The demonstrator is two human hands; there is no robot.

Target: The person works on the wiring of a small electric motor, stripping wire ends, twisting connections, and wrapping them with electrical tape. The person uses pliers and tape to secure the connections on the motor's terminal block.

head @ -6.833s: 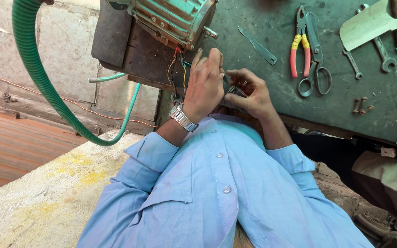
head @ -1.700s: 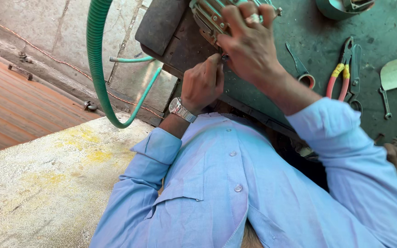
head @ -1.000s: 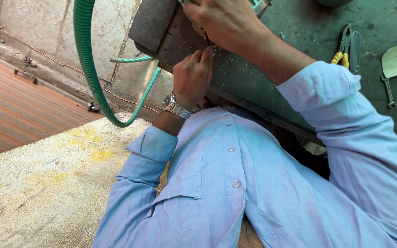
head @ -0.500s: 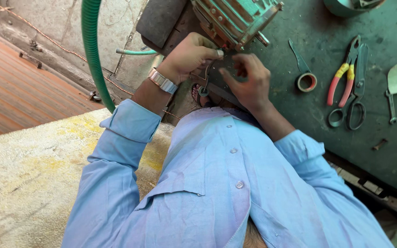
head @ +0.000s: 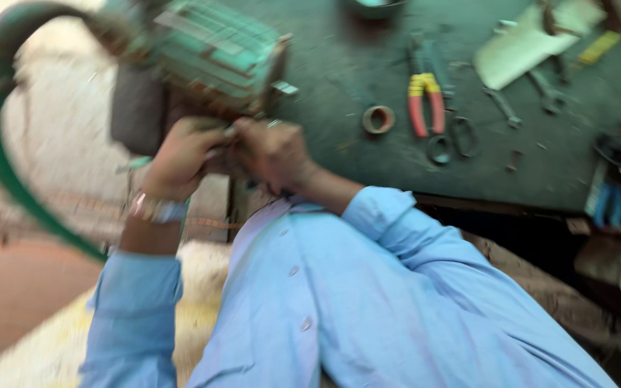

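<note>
Both hands, left [head: 181, 154] and right [head: 271, 147], I see pressed at the motor [head: 213, 54] base, grip unclear from blur; pliers [head: 425, 100] lie unused, so work seems unfinished.

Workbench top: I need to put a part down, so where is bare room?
Free: the green bench between the motor and the tape roll, and below the scissors toward the front edge. Crowded: the far right corner, around the pliers and wrenches.
</note>
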